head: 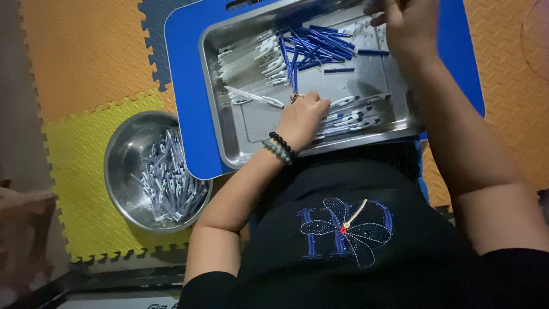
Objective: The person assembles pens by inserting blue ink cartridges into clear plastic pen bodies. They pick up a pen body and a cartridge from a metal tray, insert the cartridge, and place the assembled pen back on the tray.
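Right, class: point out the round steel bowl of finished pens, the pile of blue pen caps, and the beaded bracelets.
Round steel bowl (123, 150), head view: bare inner wall.
Pile of blue pen caps (318, 47), head view: pile's middle.
Beaded bracelets (279, 148), head view: on the left wrist.

The right hand (409, 26) was blurred, its fingertips cut off by the top edge. The left hand (301, 117) hid whatever its curled fingers gripped. Beyond the right fingers, the tray (229, 137) ran out of frame.
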